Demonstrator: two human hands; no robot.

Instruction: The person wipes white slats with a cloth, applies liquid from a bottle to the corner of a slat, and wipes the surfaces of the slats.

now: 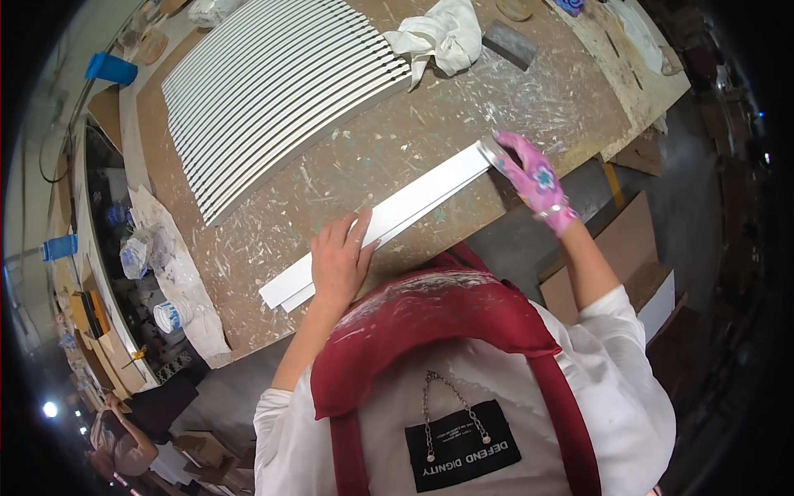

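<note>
White strips [422,195], two, lie on the workbench [372,157].
Left hand [335,255] rests over them, fingers slightly spread; gloved right hand [533,180] curls at one end, hold unclear; beyond: one slat row [277,95], one rag [442,37], one grey block [509,45].

Table [380,153]: open lane between slats and strips, widening toward right edge. Slats [281,91] bar the far left; cloth [438,41] touches their right end, no gap; grey block [509,45] just beside. Strips [413,196] slant along near edge, left grip [337,255] across them, right grip [529,178] at right end. Near left corner: paper [178,260], cup [169,316] obstruct. Apron [430,302] crowds near edge's middle.
</note>
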